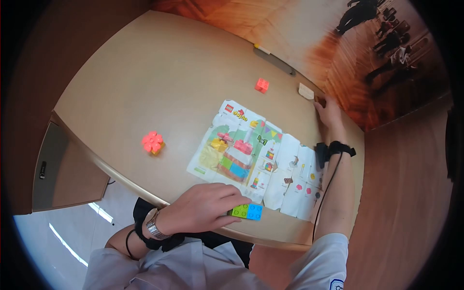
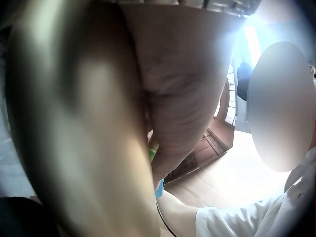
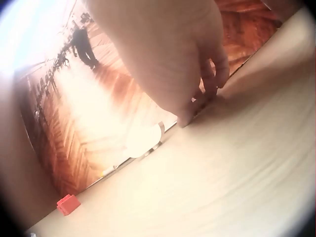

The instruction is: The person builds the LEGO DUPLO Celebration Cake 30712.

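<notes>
In the head view my left hand (image 1: 205,208) grips a green brick (image 1: 240,211) joined to a blue brick (image 1: 255,211) at the table's front edge. The left wrist view shows only slivers of the green brick (image 2: 152,154) and blue brick (image 2: 159,189) beyond the hand (image 2: 173,98). At the back right edge is my right hand (image 1: 332,116), beside a pale rounded piece (image 1: 306,91). The right wrist view has this hand (image 3: 173,59) with bent, slightly spread fingers touching down at the table's back edge; nothing is visibly held.
A creased Duplo leaflet (image 1: 241,145) lies mid-table. Left of it sits a coral flower piece (image 1: 152,141) on a yellow-orange one; a red brick (image 1: 262,85) is behind. A yellow-tipped white pen-like item (image 1: 261,49) lies along the back edge, below a picture-covered panel (image 1: 309,43).
</notes>
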Tool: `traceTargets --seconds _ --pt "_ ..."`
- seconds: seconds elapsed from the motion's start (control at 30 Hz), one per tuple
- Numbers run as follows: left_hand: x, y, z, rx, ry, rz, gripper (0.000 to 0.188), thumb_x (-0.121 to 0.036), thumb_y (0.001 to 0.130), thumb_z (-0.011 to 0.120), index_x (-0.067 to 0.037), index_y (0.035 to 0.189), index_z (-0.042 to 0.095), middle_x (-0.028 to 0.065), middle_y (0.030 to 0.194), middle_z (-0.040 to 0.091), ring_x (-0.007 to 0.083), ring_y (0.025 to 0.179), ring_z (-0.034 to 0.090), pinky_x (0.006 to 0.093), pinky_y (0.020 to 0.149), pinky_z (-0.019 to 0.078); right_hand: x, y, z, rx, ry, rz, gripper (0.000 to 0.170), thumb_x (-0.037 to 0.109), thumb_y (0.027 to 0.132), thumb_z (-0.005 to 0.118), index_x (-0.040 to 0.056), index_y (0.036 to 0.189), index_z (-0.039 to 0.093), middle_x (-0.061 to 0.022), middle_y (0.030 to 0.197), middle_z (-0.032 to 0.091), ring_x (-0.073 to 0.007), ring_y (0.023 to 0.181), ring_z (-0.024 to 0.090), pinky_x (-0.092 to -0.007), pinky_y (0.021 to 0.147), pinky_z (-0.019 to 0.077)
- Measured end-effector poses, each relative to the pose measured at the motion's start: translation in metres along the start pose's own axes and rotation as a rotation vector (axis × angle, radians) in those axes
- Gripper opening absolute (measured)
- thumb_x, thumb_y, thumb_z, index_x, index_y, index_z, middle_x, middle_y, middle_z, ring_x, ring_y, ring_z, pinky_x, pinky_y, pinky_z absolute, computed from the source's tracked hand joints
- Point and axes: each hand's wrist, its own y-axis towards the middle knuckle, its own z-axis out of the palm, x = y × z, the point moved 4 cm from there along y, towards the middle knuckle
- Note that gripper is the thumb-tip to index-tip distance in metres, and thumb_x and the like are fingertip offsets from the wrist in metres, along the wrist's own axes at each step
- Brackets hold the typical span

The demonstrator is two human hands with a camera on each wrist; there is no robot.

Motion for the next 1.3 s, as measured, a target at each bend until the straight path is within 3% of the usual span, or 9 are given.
traceTargets --seconds 0.23,0.3,0.47,0.6,0.67,0.7,0.93,1.0,1.3 --pt "0.000 0.000 0.002 -0.002 0.032 0.023 0.045 -0.027 0.090 0.084 -0.011 0.130 0.071 0.0086 0.112 0.073 0.0306 0.104 0.072 0.0413 0.087 0.0588 0.032 -0.068 -0.047 0.047 -0.086 0.051 0.048 0.027 0.089 0.085 0.0023 0.128 0.070 -0.0214 0.103 0.073 -0.0387 0.096 0.072 -0.0463 0.088 0.0569" --pt "0.000 -0.002 0.003 -0.002 0.050 0.012 0.045 -0.027 0.090 0.084 -0.011 0.130 0.070 0.0089 0.112 0.073 0.0308 0.105 0.072 0.0413 0.087 0.0587 0.042 -0.088 -0.057 0.084 0.027 0.027 0.051 0.023 0.089 0.083 0.0005 0.132 0.067 -0.0161 0.090 0.071 -0.0296 0.086 0.075 -0.0409 0.077 0.0574" --pt "0.002 -0.002 0.004 -0.091 0.046 0.042 0.052 -0.028 0.090 0.084 -0.011 0.136 0.068 0.0094 0.109 0.073 0.0303 0.098 0.072 0.0414 0.082 0.0580 0.106 -0.160 -0.070 0.189 0.679 0.017 0.038 0.005 0.092 0.077 0.0022 0.129 0.065 -0.0055 0.102 0.070 -0.0154 0.093 0.074 -0.0309 0.075 0.0576" --pt "0.000 -0.004 0.006 -0.099 0.016 0.003 0.057 -0.027 0.088 0.086 -0.010 0.139 0.066 0.0095 0.106 0.073 0.0279 0.090 0.072 0.0401 0.080 0.0575 0.196 -0.251 -0.087 0.267 1.020 -0.168 0.031 -0.004 0.088 0.082 0.0048 0.113 0.066 -0.0067 0.112 0.072 -0.0197 0.100 0.076 -0.0315 0.087 0.0608" --pt "0.000 -0.002 0.004 -0.100 0.029 -0.019 0.060 -0.025 0.086 0.087 -0.009 0.141 0.065 0.0093 0.103 0.073 0.0256 0.084 0.071 0.0389 0.079 0.0570 0.216 -0.279 -0.084 0.267 0.912 -0.280 0.033 0.000 0.087 0.085 0.0043 0.115 0.068 -0.0093 0.114 0.075 -0.0215 0.101 0.077 -0.0325 0.087 0.0615" --pt "-0.001 -0.001 0.002 0.019 0.034 -0.116 0.066 -0.022 0.087 0.085 -0.005 0.145 0.060 0.0152 0.117 0.075 0.0345 0.104 0.073 0.0447 0.090 0.0579 0.226 -0.289 -0.084 0.264 0.794 -0.397 0.036 0.004 0.086 0.089 0.0038 0.117 0.070 -0.0118 0.117 0.077 -0.0234 0.101 0.078 -0.0335 0.087 0.0623" --pt "0.000 -0.002 0.005 -0.058 -0.016 -0.124 0.072 -0.026 0.087 0.085 -0.004 0.149 0.056 0.0164 0.114 0.075 0.0351 0.098 0.074 0.0432 0.084 0.0584 0.243 -0.309 -0.081 0.121 0.485 -0.567 0.043 0.021 0.083 0.092 0.0034 0.120 0.079 -0.0153 0.111 0.081 -0.0297 0.091 0.079 -0.0359 0.079 0.0631" --pt "-0.001 -0.001 0.004 -0.116 0.058 -0.058 0.074 -0.026 0.086 0.088 -0.007 0.151 0.059 0.0104 0.104 0.073 0.0247 0.081 0.069 0.0378 0.077 0.0566 0.245 -0.311 -0.077 0.128 0.464 -0.557 0.042 0.021 0.083 0.091 0.0039 0.120 0.079 -0.0142 0.111 0.081 -0.0297 0.089 0.079 -0.0363 0.078 0.0630" --pt "-0.002 -0.002 0.003 -0.135 0.059 0.003 0.069 -0.026 0.087 0.087 -0.010 0.149 0.063 0.0095 0.099 0.071 0.0244 0.080 0.069 0.0370 0.076 0.0566 0.255 -0.313 -0.081 0.181 0.358 -0.544 0.035 0.022 0.085 0.088 0.0073 0.116 0.077 -0.0116 0.106 0.081 -0.0316 0.088 0.078 -0.0388 0.075 0.0621"
